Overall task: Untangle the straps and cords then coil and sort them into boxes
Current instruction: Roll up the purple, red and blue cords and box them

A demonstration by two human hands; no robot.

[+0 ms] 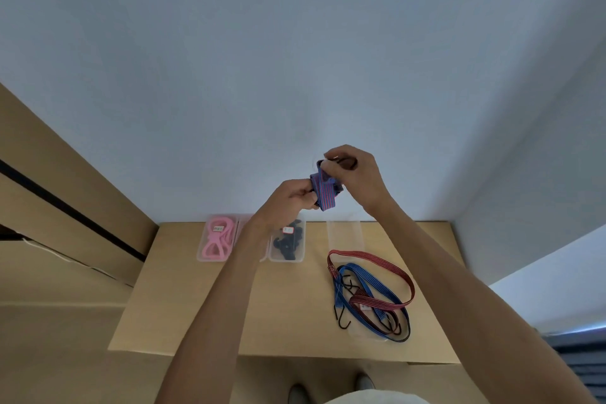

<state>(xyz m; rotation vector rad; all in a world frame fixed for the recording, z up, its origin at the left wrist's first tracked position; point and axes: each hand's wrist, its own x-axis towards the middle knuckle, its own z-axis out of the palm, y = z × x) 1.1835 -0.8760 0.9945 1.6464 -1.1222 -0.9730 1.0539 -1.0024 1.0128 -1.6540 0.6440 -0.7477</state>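
Both hands are raised above the small wooden table [183, 305], holding a coiled blue-and-red striped strap [324, 192] between them. My left hand [288, 203] grips the coil's left side. My right hand [352, 174] pinches its top, where a dark hook end shows. On the table at the right lies a tangle of a red strap [390, 261] and a blue strap [377, 295] with black hooks. At the table's back stand clear boxes: one with pink cords [218, 239], one with black cords [288, 244], and an empty one [344, 233].
Another clear box stands between the pink and black ones, mostly hidden by my left forearm. A white wall rises behind the table. Wooden furniture stands to the left. My shoes [296, 393] show below the table's front edge.
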